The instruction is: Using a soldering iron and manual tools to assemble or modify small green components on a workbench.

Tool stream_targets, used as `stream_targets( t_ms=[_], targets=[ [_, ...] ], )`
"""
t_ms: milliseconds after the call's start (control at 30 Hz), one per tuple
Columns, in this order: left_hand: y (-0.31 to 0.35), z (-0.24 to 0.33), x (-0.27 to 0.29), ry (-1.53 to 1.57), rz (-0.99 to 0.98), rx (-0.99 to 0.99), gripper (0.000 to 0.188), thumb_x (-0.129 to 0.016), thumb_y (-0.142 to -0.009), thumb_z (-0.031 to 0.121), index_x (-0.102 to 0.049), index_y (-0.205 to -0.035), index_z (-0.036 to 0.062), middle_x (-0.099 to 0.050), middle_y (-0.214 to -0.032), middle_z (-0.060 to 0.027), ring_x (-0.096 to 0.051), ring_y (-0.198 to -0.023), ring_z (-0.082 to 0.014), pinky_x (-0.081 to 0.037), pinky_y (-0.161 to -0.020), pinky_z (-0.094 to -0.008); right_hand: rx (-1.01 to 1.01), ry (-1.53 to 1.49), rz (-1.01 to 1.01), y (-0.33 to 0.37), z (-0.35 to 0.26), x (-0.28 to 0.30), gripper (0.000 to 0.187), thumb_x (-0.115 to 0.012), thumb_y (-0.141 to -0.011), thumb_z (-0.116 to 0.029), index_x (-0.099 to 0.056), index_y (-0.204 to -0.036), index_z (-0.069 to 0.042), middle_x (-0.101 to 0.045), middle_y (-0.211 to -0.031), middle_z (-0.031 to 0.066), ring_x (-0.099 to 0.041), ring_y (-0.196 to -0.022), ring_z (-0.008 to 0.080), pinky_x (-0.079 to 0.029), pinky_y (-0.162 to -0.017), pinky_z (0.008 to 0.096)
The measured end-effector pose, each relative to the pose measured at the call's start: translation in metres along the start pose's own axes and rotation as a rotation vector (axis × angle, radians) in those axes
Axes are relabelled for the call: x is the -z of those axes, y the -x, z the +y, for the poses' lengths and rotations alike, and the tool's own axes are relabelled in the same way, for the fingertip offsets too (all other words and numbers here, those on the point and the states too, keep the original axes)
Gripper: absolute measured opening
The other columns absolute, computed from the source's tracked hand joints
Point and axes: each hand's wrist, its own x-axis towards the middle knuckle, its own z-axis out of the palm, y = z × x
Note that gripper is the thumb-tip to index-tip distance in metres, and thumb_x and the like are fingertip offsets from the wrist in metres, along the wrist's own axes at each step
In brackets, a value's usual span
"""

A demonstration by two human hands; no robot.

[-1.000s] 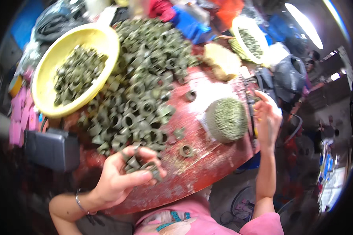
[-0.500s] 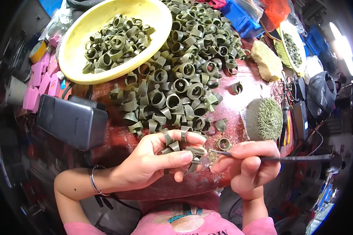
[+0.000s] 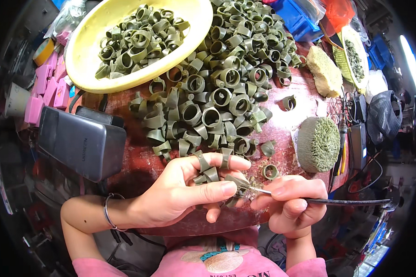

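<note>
My left hand (image 3: 185, 191) pinches a dark green wax ring (image 3: 238, 183) between thumb and fingers. More green rings (image 3: 211, 174) sit on or between its fingers. My right hand (image 3: 293, 203) grips a slim pen-like tool (image 3: 342, 201) that trails off to the right as a black cord. Its thin metal tip meets the edge of the pinched ring, or lies very close to it. Just beyond the fingertips, a single green ring (image 3: 270, 172) rests on the red table among pale green crumbs.
A large heap of green rings (image 3: 211, 117) covers the red table (image 3: 143, 182) ahead. Behind it on the left stands a yellow basin (image 3: 78, 69) with more rings. A black box-shaped device (image 3: 81, 143) is at left; a round green textured block (image 3: 321, 144) and yellowish lump (image 3: 324, 71) at right.
The pinched ring has turned in my left fingers, so its patterned face no longer shows. My right hand has dipped slightly, and the tool's tip slants up to the ring. The view has shifted a little.
</note>
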Motion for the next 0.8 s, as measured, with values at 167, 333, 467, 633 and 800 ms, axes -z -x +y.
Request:
stream_targets(
  t_ms=[167, 333, 467, 633, 800],
  targets=[
    [0.002, 0.002, -0.001, -0.003, 0.014, 0.039, 0.046, -0.057, -0.080, 0.014, -0.038, -0.118, -0.0038, -0.056, -0.100, -0.0130, -0.056, -0.080, -0.0179, -0.043, -0.045, -0.0186, -0.160, -0.154, -0.117, 0.003, -0.002, 0.015, 0.024, -0.051, -0.085, -0.025, -0.058, -0.083, -0.002, -0.063, -0.071, 0.0086, -0.062, -0.065, 0.0233, -0.050, -0.057, 0.0310],
    [0.002, 0.001, -0.001, -0.004, 0.020, 0.050, 0.046, -0.057, -0.080, 0.014, -0.039, -0.118, -0.0037, -0.056, -0.101, -0.0130, -0.056, -0.080, -0.0178, -0.043, -0.046, -0.0186, -0.149, -0.116, -0.134, 0.002, -0.001, 0.015, 0.027, -0.050, -0.085, -0.028, -0.059, -0.080, -0.003, -0.063, -0.071, 0.0082, -0.062, -0.063, 0.0226, -0.050, -0.056, 0.0312],
    [0.002, 0.001, 0.000, 0.001, 0.013, 0.054, 0.044, -0.056, -0.080, 0.013, -0.039, -0.117, -0.0036, -0.056, -0.101, -0.0133, -0.056, -0.081, -0.0182, -0.043, -0.046, -0.0185, -0.107, -0.108, -0.125, 0.003, 0.002, 0.010, 0.024, -0.050, -0.085, -0.023, -0.059, -0.079, -0.001, -0.062, -0.070, 0.0093, -0.062, -0.062, 0.0232, -0.050, -0.054, 0.0314],
    [0.001, 0.000, -0.001, 0.025, 0.014, 0.039, 0.040, -0.056, -0.081, 0.010, -0.041, -0.116, -0.0021, -0.055, -0.097, -0.0093, -0.053, -0.070, -0.0124, -0.042, -0.052, -0.0189, 0.126, 0.140, -0.070, -0.001, 0.004, 0.000, 0.031, -0.040, -0.087, -0.038, -0.042, -0.085, -0.007, -0.057, -0.052, 0.0041, -0.056, -0.043, 0.0142, -0.042, -0.039, 0.0226],
    [0.001, 0.001, -0.002, 0.008, 0.012, 0.030, 0.038, -0.057, -0.081, 0.009, -0.044, -0.116, -0.0001, -0.055, -0.089, -0.0039, -0.048, -0.060, -0.0056, -0.040, -0.056, -0.0185, -0.008, -0.085, -0.148, 0.004, 0.001, 0.010, 0.016, -0.053, -0.082, -0.013, -0.058, -0.082, 0.002, -0.061, -0.072, 0.0127, -0.061, -0.059, 0.0258, -0.050, -0.053, 0.0314]
  ],
)
